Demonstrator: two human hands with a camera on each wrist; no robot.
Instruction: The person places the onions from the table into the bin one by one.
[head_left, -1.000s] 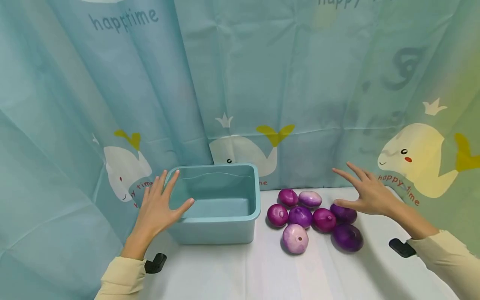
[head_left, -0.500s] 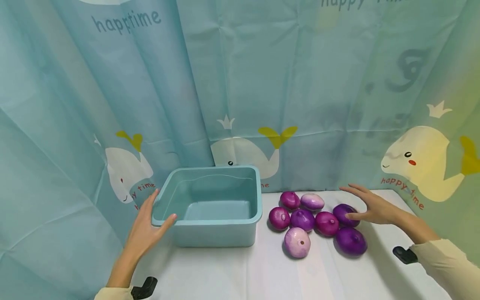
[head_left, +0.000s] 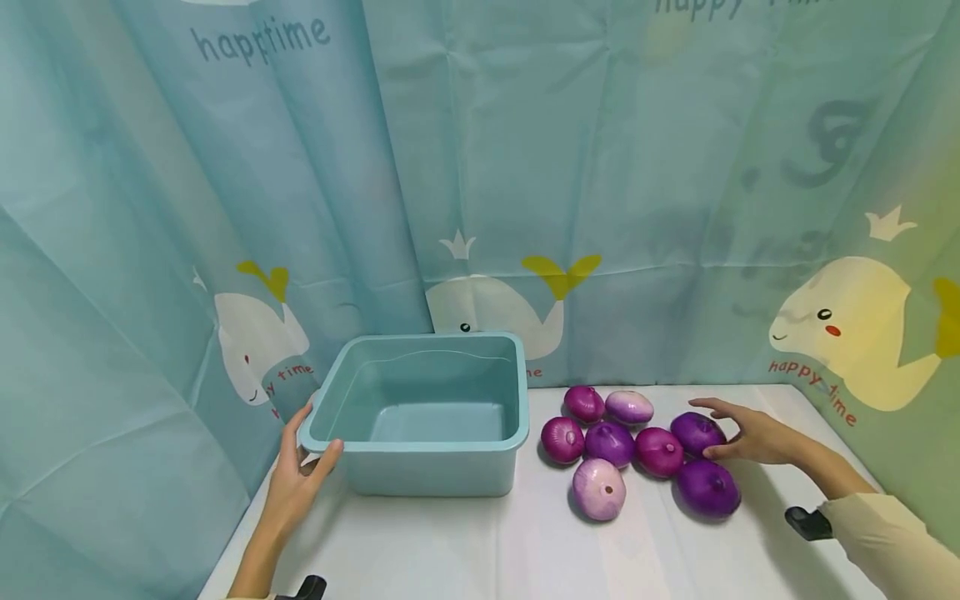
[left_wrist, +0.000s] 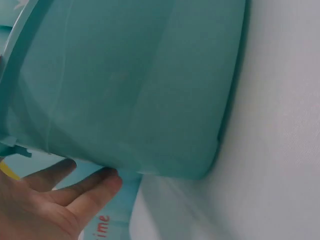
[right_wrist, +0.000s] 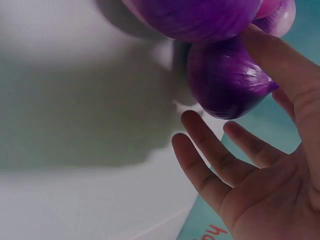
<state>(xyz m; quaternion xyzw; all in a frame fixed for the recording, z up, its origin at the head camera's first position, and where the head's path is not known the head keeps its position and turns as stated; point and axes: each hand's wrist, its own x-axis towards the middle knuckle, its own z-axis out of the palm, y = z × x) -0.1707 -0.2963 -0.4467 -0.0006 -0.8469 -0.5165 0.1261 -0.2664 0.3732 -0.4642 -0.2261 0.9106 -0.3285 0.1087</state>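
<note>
A light teal plastic bin [head_left: 431, 473] stands on the left of the white table. My left hand [head_left: 291, 492] is at its front left corner, thumb near the front rim and fingers along the side. The left wrist view has these fingers [left_wrist: 97, 192] extended against the outer wall, below the rim. On the right, my right hand [head_left: 761, 437] spreads around the far dark purple onion [head_left: 692, 429], thumb between it and the nearer dark onion [head_left: 708, 490]. Seen from the right wrist, the fingers stand apart from that onion [right_wrist: 225, 80], with a gap showing.
Several more red onions [head_left: 609, 443] cluster right of the bin, with a paler one [head_left: 599, 490] at the front. Behind everything hangs a blue-green curtain [head_left: 495, 167] with printed whales. White tabletop [head_left: 540, 558] lies in front of the bin and onions.
My left hand has come down from over the bin to its left front corner. My right hand has lowered from above the onions to beside the far dark one.
</note>
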